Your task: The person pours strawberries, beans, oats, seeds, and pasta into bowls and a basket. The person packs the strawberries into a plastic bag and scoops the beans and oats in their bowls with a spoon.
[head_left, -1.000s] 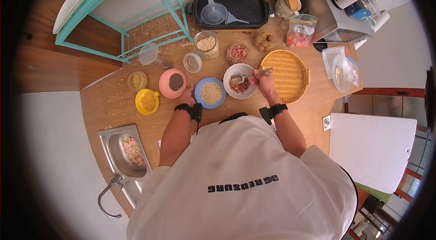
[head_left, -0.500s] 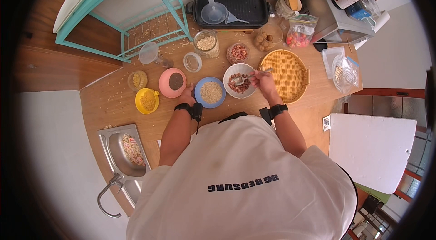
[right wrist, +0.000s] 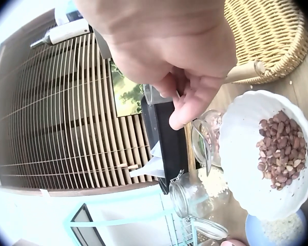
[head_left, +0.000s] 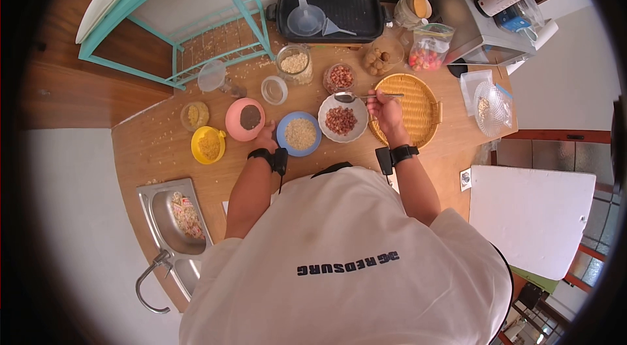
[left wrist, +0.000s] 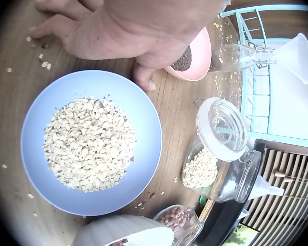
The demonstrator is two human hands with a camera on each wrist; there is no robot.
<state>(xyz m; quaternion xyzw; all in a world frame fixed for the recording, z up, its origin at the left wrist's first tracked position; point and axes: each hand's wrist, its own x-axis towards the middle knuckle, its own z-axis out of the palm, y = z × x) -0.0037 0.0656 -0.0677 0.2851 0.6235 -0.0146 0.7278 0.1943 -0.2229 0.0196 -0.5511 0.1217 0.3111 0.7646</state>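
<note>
Wooden table point(head_left: 149, 152), pale flakes point(left wrist: 90, 146) scattered about. Your right hand point(head_left: 388, 112) pinches a spoon point(head_left: 346, 97), held above the white bowl point(right wrist: 241, 138) of reddish-brown pieces point(right wrist: 283, 148). Your left hand point(head_left: 264, 140) rests relaxed on the wood, between the blue bowl point(left wrist: 33, 143) and pink bowl point(left wrist: 202, 57).

The wood-coloured worktop point(head_left: 157, 156) carries a white bowl point(head_left: 324, 113), a wicker basket point(head_left: 418, 110) just to its right. Left of the white bowl stand 3 more: a blue bowl point(head_left: 300, 152) nearest, then a pink bowl point(head_left: 232, 120), then a yellow bowl point(head_left: 197, 139). A glass jar point(left wrist: 228, 179) stands beyond, leftward; loose flakes point(left wrist: 49, 66) lie scattered leftward too.
</note>
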